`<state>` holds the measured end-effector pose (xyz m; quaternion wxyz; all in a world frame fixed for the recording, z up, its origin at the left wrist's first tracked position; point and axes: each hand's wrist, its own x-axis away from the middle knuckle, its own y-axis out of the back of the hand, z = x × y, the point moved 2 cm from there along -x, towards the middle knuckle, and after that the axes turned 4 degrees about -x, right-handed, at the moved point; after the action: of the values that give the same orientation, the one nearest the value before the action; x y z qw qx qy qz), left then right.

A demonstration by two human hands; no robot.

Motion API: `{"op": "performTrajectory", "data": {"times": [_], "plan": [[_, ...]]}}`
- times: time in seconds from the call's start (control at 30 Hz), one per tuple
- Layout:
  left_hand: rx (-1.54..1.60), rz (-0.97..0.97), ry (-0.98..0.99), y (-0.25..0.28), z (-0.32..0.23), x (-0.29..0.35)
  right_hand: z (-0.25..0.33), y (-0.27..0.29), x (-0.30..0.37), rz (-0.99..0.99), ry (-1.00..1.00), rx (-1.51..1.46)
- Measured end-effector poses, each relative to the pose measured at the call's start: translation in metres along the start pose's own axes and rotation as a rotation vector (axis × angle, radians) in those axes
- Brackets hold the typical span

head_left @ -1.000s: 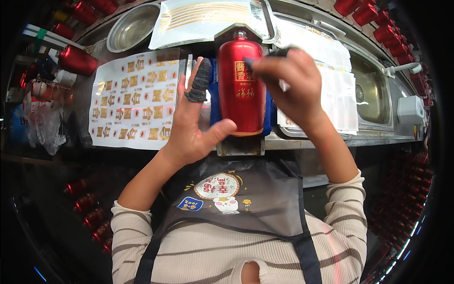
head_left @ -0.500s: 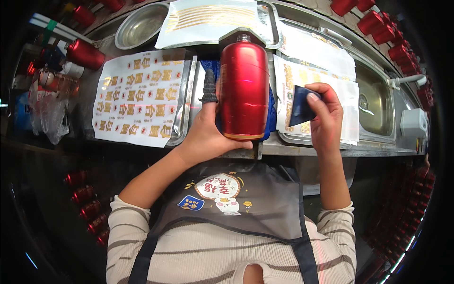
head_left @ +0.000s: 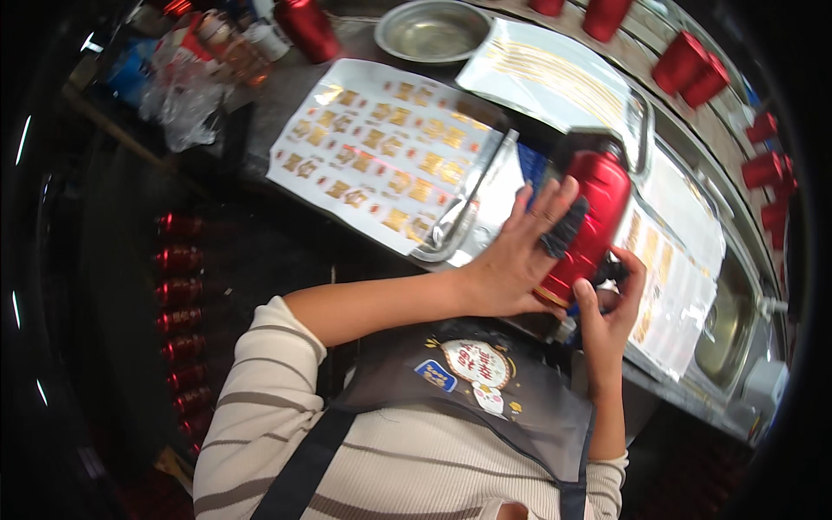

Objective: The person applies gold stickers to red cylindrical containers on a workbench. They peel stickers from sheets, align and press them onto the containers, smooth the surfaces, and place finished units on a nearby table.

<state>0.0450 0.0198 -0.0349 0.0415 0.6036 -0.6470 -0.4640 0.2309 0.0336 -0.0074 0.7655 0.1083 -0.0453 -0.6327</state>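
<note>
Round metal bowl [head_left: 392, 42], crumpled clear plastic bag [head_left: 187, 114], steel sink [head_left: 731, 334]

Grey counter [head_left: 357, 48]; 1 metal sink [head_left: 730, 334], right; dark area [head_left: 269, 251] lower left.

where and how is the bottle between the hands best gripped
Probably around the wide body of the bottle, towards its base, with the left hand coming from the left and the right hand from the right: its narrow neck points away, and its rounded sides face the hands.

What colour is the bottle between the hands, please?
The bottle is red, clearest in head view.
</note>
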Motion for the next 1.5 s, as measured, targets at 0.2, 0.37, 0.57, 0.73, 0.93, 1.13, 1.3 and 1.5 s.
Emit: {"op": "performTrajectory", "data": {"times": [0.2,0.37,0.57,0.73,0.93,1.13,1.3,1.5], "plan": [[0.051,0.024,0.148,0.05,0.015,-0.008,-0.003,0.044,-0.005,0.025,-0.081,-0.058],[-0.178,-0.228,0.817,0.149,0.152,-0.005,0.0,0.065,-0.008,-0.134,-0.179,-0.129],[-0.68,-0.185,0.365,0.186,0.246,-0.001,0.002,0.06,-0.013,-0.103,-0.236,-0.119],[-0.431,-0.173,0.563,0.19,0.263,-0.006,-0.001,0.06,-0.014,-0.11,-0.285,-0.128],[-0.002,-0.421,0.539,0.187,0.275,-0.003,0.0,0.061,-0.021,-0.11,-0.28,-0.104],[-0.312,-0.298,0.333,0.216,0.221,-0.023,0.0,0.067,-0.022,-0.114,-0.299,-0.089],[-0.257,-0.182,0.468,0.22,0.26,-0.106,-0.005,0.064,-0.026,-0.126,-0.294,-0.106],[-0.626,-0.008,0.488,0.182,0.365,-0.142,-0.001,0.06,-0.022,-0.116,-0.327,-0.159]]}}
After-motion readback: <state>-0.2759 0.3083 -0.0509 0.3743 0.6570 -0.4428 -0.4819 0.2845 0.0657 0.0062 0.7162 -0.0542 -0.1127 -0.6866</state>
